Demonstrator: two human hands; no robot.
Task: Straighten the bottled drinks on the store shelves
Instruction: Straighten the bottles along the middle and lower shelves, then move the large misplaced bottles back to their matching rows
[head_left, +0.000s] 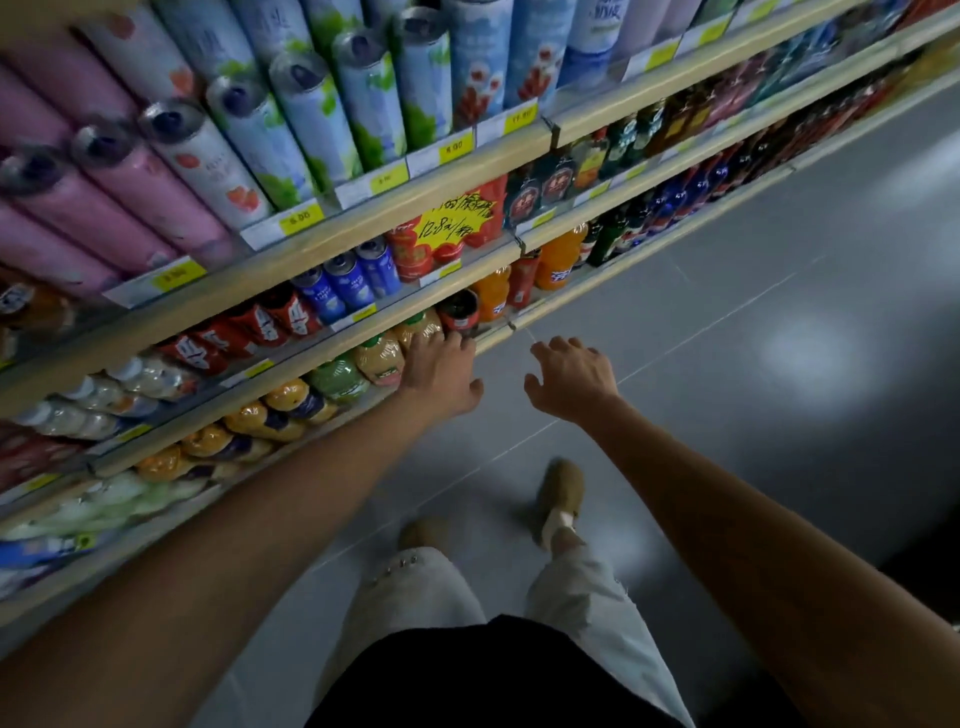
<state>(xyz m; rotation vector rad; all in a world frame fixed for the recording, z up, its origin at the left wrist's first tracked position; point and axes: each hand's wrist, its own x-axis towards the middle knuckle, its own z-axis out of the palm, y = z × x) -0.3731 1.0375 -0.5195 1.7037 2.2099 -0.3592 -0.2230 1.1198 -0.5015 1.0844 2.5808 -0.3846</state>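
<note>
Fingers of the left hand (441, 371) are resting on a tan juice bottle (422, 326); whether they are gripping it seems unclear in the blur; the bottle is standing at the front of the bottom shelf (493, 338), beside a dark bottle (458, 310); the right hand (571, 379) is hovering spread, holding nothing, over the grey floor (727, 364).

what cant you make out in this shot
Head view, the only one:
- Left hand: its fingers reach the tan bottle, but the back of the hand hides whether they grip it.
- Tall cans on the top shelf: tops cut off by the upper edge.
- Pale bottles at lower left: labels blurred.
- Dark bottles at far right: too small and dim to identify.
</note>
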